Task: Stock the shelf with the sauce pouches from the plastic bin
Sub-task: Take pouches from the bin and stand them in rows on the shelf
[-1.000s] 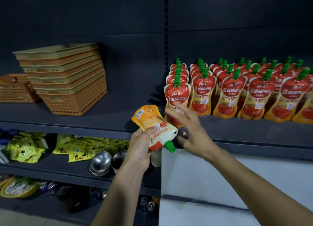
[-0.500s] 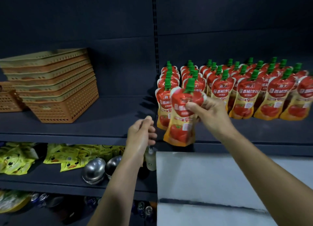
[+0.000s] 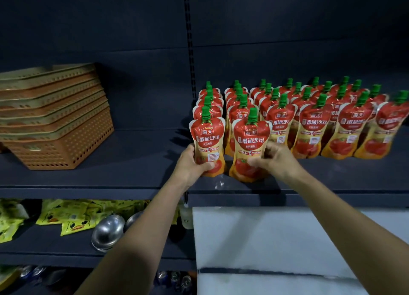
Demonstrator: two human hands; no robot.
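Fingers [image 3: 254, 161] of the right hand [image 3: 278, 159] grip a red-and-orange, green-capped sauce pouch [image 3: 251, 146] upright on the dark shelf [image 3: 132, 162], left hand [image 3: 191, 164] clasping its neighbour pouch [image 3: 208, 140], filled pouch rows [image 3: 314, 122] just behind.

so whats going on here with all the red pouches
A person is stocking a dark shelf with red tomato sauce pouches. The left hand grips the front pouch of the leftmost row, and the right hand grips the pouch beside it, standing at the front of the second row. Both pouches are upright near the shelf's front edge. Rows of the same pouches fill the shelf to the right; stacked baskets sit to the left.
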